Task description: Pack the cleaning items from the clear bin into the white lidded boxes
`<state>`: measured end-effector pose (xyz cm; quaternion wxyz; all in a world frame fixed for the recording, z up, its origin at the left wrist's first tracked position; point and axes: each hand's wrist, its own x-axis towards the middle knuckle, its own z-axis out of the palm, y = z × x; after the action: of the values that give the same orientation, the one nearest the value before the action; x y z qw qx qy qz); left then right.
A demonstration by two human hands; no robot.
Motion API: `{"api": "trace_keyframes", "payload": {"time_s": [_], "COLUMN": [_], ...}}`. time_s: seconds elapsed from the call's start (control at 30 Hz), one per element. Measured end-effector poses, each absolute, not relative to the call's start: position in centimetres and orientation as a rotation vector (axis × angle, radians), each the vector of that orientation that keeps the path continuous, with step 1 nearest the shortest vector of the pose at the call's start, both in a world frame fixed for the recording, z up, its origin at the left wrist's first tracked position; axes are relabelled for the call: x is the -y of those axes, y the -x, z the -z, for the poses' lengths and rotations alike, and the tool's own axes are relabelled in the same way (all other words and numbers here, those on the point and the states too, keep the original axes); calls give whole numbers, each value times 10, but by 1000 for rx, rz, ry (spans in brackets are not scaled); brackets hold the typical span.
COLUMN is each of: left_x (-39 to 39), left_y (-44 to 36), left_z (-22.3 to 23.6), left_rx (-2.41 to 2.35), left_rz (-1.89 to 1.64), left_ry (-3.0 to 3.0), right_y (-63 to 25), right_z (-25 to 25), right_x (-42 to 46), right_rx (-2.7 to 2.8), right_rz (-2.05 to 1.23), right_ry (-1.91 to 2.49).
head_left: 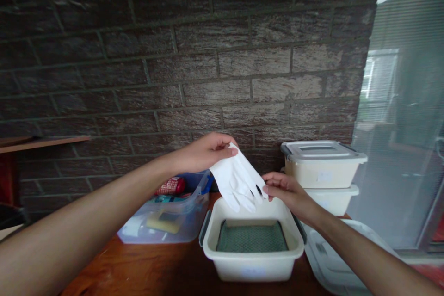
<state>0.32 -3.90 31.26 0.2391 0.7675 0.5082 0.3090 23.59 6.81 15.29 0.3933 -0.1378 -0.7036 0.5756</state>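
A white glove (pixel 237 180) hangs in the air above an open white plastic bin (pixel 253 259). My left hand (pixel 204 151) pinches the glove by its cuff at the top. My right hand (pixel 286 190) pinches the glove's fingertips at its lower right side. Both hands are closed on the glove. Inside the white bin lies a dark green mat or cloth (pixel 251 237).
A clear plastic tub (pixel 166 236) with a red can and small items stands left of the bin on the wooden table (pixel 149 273). Two stacked lidded white boxes (pixel 322 164) stand at the right, a loose lid (pixel 333 263) in front. A dark brick wall is behind.
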Motion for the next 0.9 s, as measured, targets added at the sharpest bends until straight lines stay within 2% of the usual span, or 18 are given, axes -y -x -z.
{"api": "trace_keyframes", "payload": {"time_s": [0.43,0.9], "left_x": [37,30], "left_y": [-10,-14], "left_z": [-310,-307], "left_rx": [-1368,-1312], "left_rz": [-832,-905], "left_ry": [-2055,-1903], "right_y": [-229,-220], "right_z": [-142,-132], "right_x": [-68,-51], "right_rx": [1743,1666], "right_rz": [-1535,-1847], "right_ry": [324,247]}}
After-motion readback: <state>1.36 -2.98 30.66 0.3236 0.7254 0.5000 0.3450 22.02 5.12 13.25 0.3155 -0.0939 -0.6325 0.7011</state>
